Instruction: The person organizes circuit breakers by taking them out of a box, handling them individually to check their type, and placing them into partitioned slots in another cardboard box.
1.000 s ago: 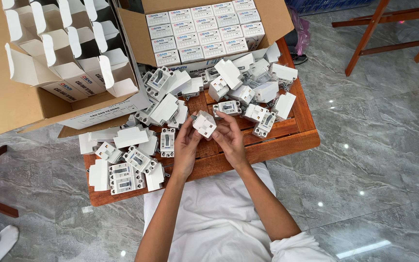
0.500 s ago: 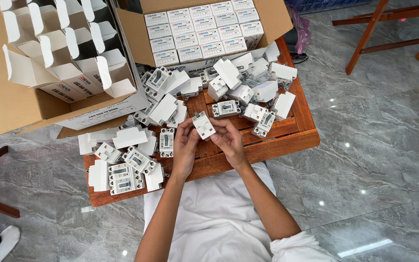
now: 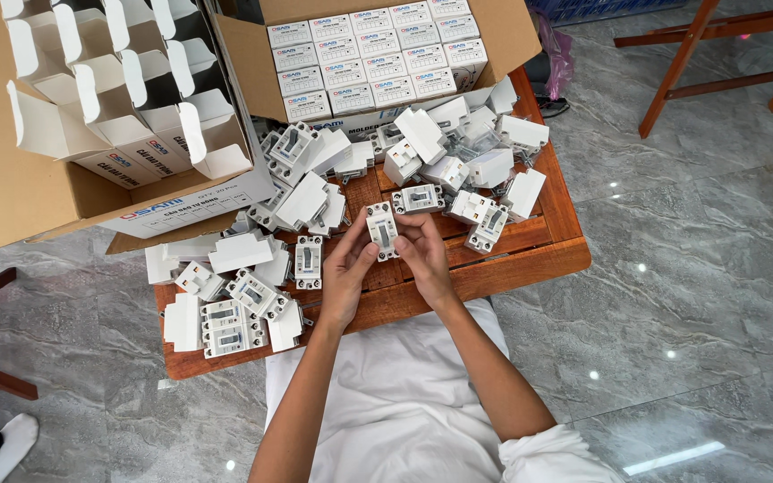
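We have our left hand [image 3: 348, 273] and right hand [image 3: 422, 255] raised together over the middle of the wooden table [image 3: 530, 255], forearms running up from our lap and converging at the wrists. Both hands are curled around one white breaker [image 3: 382, 230]: the left thumb and fingertips pinch its left edge, the right fingers close on its right edge and lower end. The breaker stands nearly upright between them, its dark switch facing us.

Just left of the breaker, another one [image 3: 308, 261] lies flat on the table. Just beyond it, near the table's centre, rests a further unit [image 3: 419, 199]. More loose breakers form a pile [image 3: 458, 152] toward the table's far right, and a second cluster [image 3: 230, 309] sits at its near left corner. At the table's far edge stands an open carton [image 3: 369, 58] packed with small white boxes. Left of the table, a larger carton [image 3: 11, 179] holds empty white boxes with open flaps.
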